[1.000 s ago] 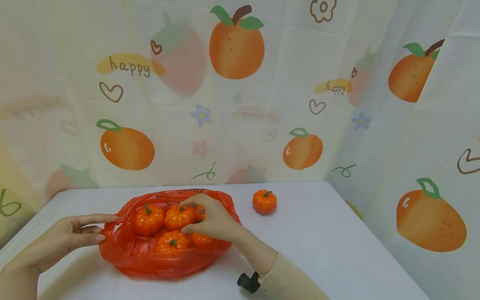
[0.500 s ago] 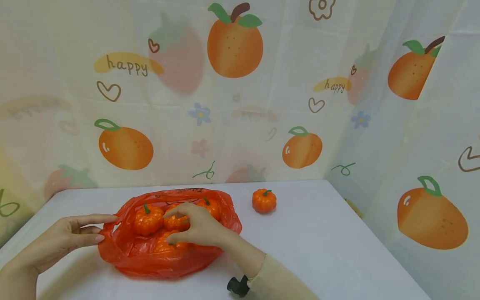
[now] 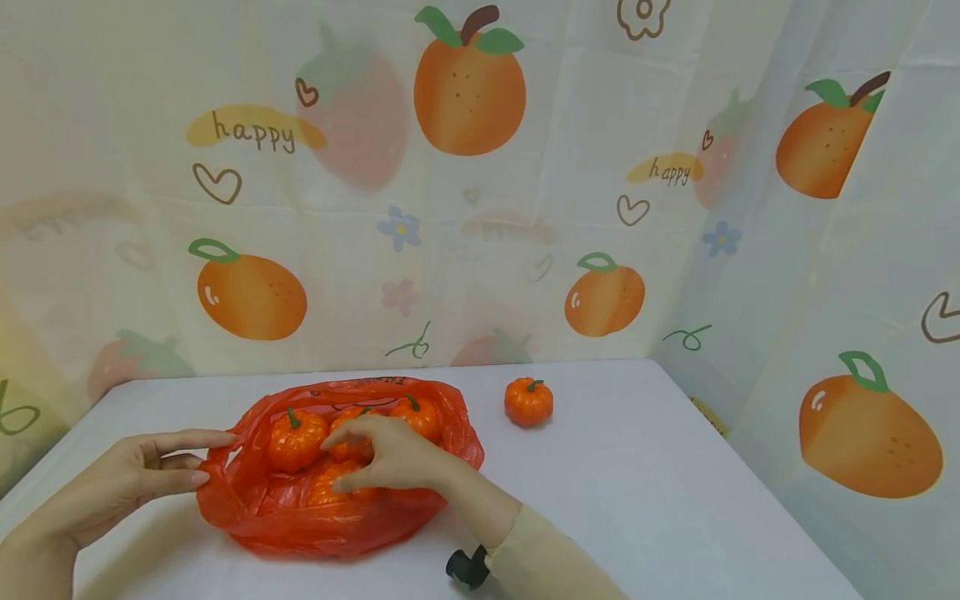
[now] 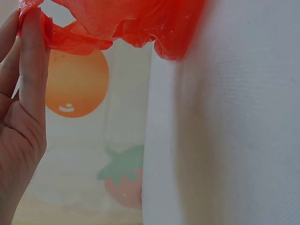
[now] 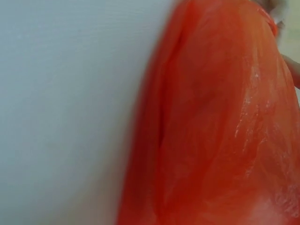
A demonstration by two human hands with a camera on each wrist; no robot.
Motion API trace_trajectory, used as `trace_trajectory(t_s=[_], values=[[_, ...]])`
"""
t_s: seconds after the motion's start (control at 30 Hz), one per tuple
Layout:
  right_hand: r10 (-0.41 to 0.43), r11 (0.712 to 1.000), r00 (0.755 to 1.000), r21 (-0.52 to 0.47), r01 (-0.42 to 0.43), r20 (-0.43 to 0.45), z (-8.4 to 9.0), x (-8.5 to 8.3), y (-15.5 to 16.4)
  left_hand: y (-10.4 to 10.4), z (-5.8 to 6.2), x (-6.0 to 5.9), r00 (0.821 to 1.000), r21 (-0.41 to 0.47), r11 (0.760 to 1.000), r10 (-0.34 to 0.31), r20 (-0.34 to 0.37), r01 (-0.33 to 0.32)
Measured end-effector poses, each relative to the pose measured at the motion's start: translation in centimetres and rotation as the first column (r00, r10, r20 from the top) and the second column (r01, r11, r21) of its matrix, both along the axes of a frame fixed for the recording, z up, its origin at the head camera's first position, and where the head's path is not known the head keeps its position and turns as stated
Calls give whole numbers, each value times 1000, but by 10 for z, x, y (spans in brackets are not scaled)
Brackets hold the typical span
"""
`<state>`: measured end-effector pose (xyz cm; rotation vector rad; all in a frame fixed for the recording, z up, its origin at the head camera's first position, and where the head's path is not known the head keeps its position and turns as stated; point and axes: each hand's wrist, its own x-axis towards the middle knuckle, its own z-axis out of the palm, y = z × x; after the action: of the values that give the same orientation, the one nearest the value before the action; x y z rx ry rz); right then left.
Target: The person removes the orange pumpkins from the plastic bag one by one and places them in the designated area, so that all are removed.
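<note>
An open red plastic bag lies on the white table with several small orange pumpkins in it. My left hand pinches the bag's left rim between thumb and fingers; in the left wrist view its fingers hold the crumpled red bag. My right hand is inside the bag, with thumb and fingers curled around the middle pumpkin. Another pumpkin sits to its left and a third pumpkin behind it. The right wrist view shows only the red bag up close.
One loose pumpkin stands on the table to the right of the bag. A fruit-print curtain hangs behind the table and along its right side. Bare white table lies beside the bag.
My right hand has slid left and deeper into the bag, from the right-hand pumpkins to the middle one, uncovering the rear pumpkin. The left hand has stayed on the rim.
</note>
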<state>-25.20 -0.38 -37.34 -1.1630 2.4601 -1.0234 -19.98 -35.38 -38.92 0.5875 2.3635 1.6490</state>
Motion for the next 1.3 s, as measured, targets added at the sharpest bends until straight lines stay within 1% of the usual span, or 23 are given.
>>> trace_trajectory(t_s=[0.13,0.33,0.53,0.77,0.87,1.0,1.17,1.3], values=[[29,999,1000,24,-29,-6,-2,-1,0,0,0,0,1000,-2,1000,-3,-3,3],[79,991,996,111,-73,-45,-6,-2,-1,-1,0,-1,1000,7,1000,-25,8,25],[101,978,989,193,-79,-104,-7,0,-5,-1,1,-1,999,8,999,-34,11,33],[94,971,989,229,-67,-110,-6,2,-6,0,1,-1,1000,6,1000,-25,3,25],[96,967,991,244,-71,-90,-5,2,-7,0,0,0,1000,2,1000,-20,5,20],[106,955,992,287,-80,-75,-4,2,-11,0,0,0,1000,-6,1000,-13,8,13],[113,934,989,351,-72,-98,-4,3,-15,0,0,1,1000,-15,1000,-10,-10,10],[122,925,987,372,-74,-107,-4,2,-16,1,0,1,1000,-20,1000,-8,-18,7]])
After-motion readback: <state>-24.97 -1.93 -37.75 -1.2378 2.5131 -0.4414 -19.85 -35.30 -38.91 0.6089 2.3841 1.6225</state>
